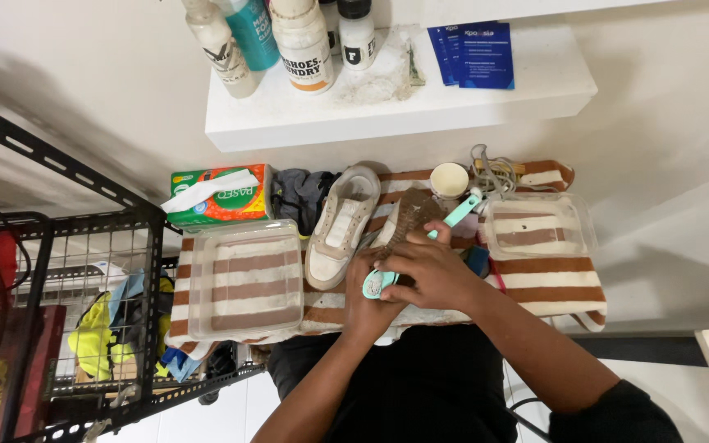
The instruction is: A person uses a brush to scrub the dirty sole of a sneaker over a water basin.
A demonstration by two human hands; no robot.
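A beige and white sneaker point(340, 234) lies upright on a brown and white striped towel point(551, 287). A second sneaker point(410, 215) is turned sole up just right of it. My left hand point(364, 302) holds this second shoe from below at its near end. My right hand point(430, 272) is closed around a teal brush point(458, 213), whose handle slants up to the right across the sole. The brush's rounded teal end point(373, 284) shows between my two hands.
Clear plastic tubs sit on the towel at left point(244, 283) and right point(539, 226). Behind are a green tissue pack point(219, 197), dark cloth point(301, 193), a cream cup point(449, 179) and cords point(494, 168). A white shelf point(404, 107) carries bottles point(304, 41). A black wire rack point(84, 287) stands left.
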